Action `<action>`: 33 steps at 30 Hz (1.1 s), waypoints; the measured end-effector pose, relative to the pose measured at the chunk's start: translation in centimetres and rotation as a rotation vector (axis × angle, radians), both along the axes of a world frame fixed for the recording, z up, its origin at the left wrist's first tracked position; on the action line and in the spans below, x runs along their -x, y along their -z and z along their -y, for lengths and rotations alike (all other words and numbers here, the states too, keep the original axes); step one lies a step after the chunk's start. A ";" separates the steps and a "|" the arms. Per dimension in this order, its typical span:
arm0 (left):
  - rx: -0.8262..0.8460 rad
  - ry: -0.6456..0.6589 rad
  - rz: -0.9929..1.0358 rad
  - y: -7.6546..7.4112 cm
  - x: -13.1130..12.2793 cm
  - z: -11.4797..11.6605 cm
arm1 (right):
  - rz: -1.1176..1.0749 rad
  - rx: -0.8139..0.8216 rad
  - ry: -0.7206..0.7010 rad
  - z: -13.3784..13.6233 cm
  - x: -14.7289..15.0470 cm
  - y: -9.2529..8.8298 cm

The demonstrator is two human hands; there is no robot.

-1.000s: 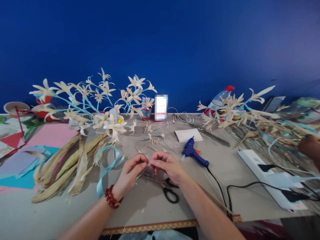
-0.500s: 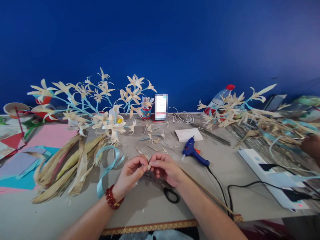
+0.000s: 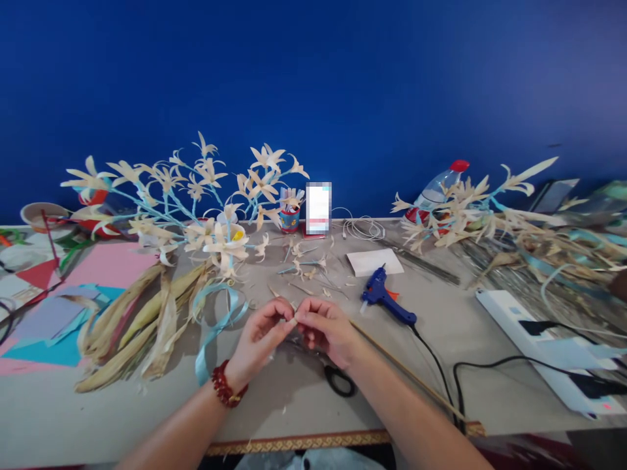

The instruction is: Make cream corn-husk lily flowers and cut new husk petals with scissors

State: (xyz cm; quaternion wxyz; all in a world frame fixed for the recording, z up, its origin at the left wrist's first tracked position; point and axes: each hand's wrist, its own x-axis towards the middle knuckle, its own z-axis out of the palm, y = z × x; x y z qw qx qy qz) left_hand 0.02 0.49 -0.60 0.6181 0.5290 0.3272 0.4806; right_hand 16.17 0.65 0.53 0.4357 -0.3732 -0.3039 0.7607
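My left hand (image 3: 267, 333) and my right hand (image 3: 323, 329) meet over the middle of the table, fingertips pinched together. Between them is a small piece of pale corn husk (image 3: 292, 322), mostly covered by the fingers. Below my right hand lie scissors (image 3: 340, 380), with only the black handle plainly showing. A light blue ribbon (image 3: 210, 339) curls on the table left of my left hand, beside a bundle of dried corn husks (image 3: 132, 333). Small husk scraps and little flower pieces (image 3: 306, 264) are scattered beyond my fingers.
A blue glue gun (image 3: 386, 297) lies to the right near a white card (image 3: 375, 262). Its cord runs by a white power strip (image 3: 533, 352). Husk flower branches (image 3: 189, 209) stand at the back left, more flowers (image 3: 455, 209) at the right. A thin stick (image 3: 406, 369) passes by my right forearm.
The whole view has shifted slightly, so the table things appear a little further right. Both hands keep the same pinch on the husk piece. The other hand at the far right edge has mostly left view.
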 end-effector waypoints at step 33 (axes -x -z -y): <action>0.046 0.005 0.117 -0.1 -0.1 0.1 | -0.149 0.016 0.021 0.2 0.3 0.0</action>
